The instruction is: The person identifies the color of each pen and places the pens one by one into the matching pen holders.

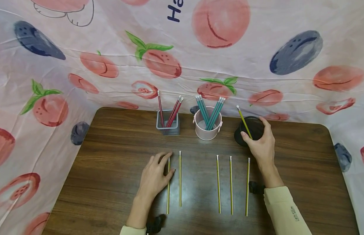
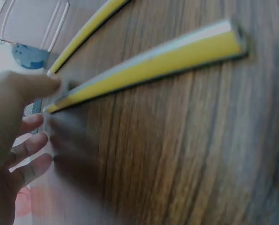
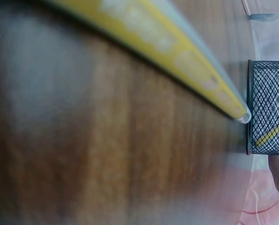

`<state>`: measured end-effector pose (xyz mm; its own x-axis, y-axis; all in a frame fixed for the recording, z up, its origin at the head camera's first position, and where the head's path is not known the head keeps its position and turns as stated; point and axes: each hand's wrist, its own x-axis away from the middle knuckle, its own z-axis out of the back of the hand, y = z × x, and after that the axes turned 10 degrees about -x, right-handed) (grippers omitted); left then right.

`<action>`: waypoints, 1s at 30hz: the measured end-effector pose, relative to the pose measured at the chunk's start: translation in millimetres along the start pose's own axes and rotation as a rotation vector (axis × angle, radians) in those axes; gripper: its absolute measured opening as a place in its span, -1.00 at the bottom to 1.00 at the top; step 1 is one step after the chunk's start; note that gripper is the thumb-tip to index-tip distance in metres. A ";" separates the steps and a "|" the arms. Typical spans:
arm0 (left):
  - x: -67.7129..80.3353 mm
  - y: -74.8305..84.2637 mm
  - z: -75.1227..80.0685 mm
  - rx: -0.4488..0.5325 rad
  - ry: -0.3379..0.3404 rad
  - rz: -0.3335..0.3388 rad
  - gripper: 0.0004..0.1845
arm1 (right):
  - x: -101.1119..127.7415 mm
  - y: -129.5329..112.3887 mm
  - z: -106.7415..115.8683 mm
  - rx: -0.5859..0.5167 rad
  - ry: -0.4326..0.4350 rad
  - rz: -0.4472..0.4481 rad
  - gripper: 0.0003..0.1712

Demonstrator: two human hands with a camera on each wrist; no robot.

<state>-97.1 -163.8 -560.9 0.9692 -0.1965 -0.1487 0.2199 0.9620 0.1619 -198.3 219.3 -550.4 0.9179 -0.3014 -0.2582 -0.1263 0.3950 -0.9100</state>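
Note:
Several yellow pencils lie side by side on the brown wooden table [image 1: 111, 153]. My left hand [image 1: 163, 164] rests flat on the wood, its fingers touching the leftmost pencil [image 1: 168, 192]. In the left wrist view that pencil [image 2: 149, 65] runs past my relaxed fingers [image 2: 29, 147]. My right hand [image 1: 256, 133] grips the black mesh cup [image 1: 248, 130] at the back right, thumb on the near side and fingers over the far rim. One yellow pencil [image 1: 243, 119] stands tilted in the cup. The right wrist view shows the mesh cup [image 3: 269, 108] and a lying pencil [image 3: 177, 51].
A grey mesh cup [image 1: 167, 126] with red pencils and a pink cup [image 1: 207, 129] with teal pencils stand at the back middle. A fruit-print cloth [image 1: 217, 45] walls the table on three sides.

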 end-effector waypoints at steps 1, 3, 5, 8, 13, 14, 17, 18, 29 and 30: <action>0.2 1.0 1.1 -0.001 -0.017 0.006 -0.28 | 0.1 -0.1 0.0 -0.001 0.000 -0.001 -0.05; -0.7 2.7 3.9 -0.013 -0.038 0.015 -0.30 | 0.6 -0.7 -0.1 -0.003 0.001 -0.001 -0.05; -2.8 3.5 6.7 -0.014 -0.040 0.017 -0.30 | 0.9 -0.9 -0.1 -0.006 0.001 -0.002 -0.05; -7.0 4.0 10.0 0.003 -0.035 0.019 -0.30 | 1.1 -0.3 0.0 -0.010 0.001 -0.001 -0.06; -10.7 3.4 10.1 0.058 -0.050 0.038 -0.32 | 1.2 -0.3 -0.1 -0.009 0.003 0.009 -0.06; -11.0 3.2 9.7 0.070 -0.048 0.041 -0.31 | 1.1 -0.2 -0.2 -0.008 0.003 0.010 -0.06; -12.4 3.0 9.2 0.106 -0.038 0.049 -0.28 | 1.2 -0.8 -0.2 -0.009 0.006 0.006 -0.06; -12.8 3.0 9.1 0.116 -0.032 0.050 -0.28 | 1.0 -0.7 -0.1 -0.010 0.006 0.005 -0.06; -21.1 6.2 11.5 0.245 -0.005 0.066 -0.36 | -0.4 1.6 -0.3 -0.017 0.002 0.007 -0.05; -23.4 7.2 13.5 0.274 -0.002 0.069 -0.36 | -0.4 1.9 -0.5 -0.015 0.001 0.005 -0.05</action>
<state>-116.6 -154.8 -543.1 0.9831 -0.1324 -0.1262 0.1745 0.8860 0.4296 -199.1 219.8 -552.2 0.9168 -0.3007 -0.2627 -0.1362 0.3830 -0.9137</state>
